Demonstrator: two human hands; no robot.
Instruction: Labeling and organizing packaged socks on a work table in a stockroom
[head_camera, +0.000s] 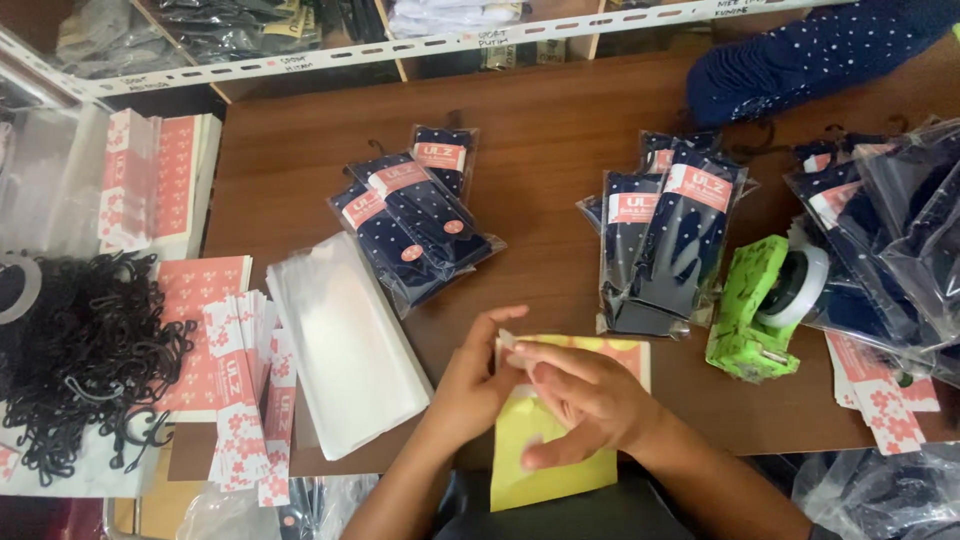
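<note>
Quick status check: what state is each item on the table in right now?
yellow sheet: flat, overhanging the table edge, under both hands
left hand: resting on the sheet
right hand: fingers spread on the sheet
tape dispenser: loaded, untouched
packed socks: bagged, piled
empty bags: stacked flat

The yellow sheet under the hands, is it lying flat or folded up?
Flat. The yellow sheet lies spread on the table edge, both hands, left and right, resting on it.

Yellow sheet (530, 440) at near edge of brown wooden desk (560, 110). Bright green tape dispenser (748, 310) toward right edge. Navy socks with white dots in clear packets (420, 215), pink-and-white header cards. Black hooks (85, 350) heaped at left edge. Translucent white bags (345, 345) beside pink floral-print cards (205, 290).
</note>
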